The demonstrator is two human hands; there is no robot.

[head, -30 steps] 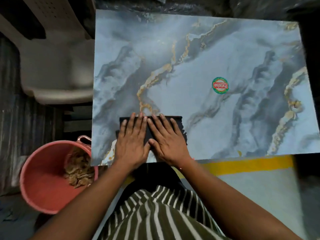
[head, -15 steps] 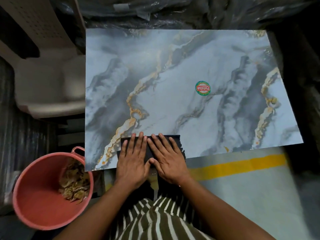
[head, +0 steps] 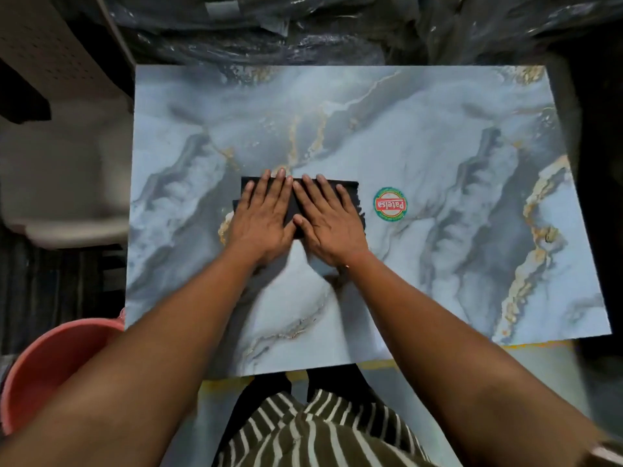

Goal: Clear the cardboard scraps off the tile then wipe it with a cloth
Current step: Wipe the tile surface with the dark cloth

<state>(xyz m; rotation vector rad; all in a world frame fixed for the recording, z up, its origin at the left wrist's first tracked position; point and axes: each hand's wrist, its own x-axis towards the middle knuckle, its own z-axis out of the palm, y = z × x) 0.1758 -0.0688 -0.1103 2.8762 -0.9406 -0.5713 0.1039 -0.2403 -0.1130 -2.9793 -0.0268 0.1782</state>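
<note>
Arms: both forearms bare, no sleeves reaching into view
Hands: left hand (head: 261,220) and right hand (head: 328,221) bare (no gloves)
Garment: shirt (head: 313,436), dark olive with thin white stripes
Legs: dark trousers (head: 269,385) below the shirt's hem

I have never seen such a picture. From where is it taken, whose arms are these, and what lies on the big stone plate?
The camera sits on a person's head and looks down, so the arms are that person's own. The left hand and right hand press flat, fingers straight, on a folded black cloth. It lies on a large grey marble-patterned tile, beside a round red and green sticker. A pink plastic bucket stands at lower left.
</note>
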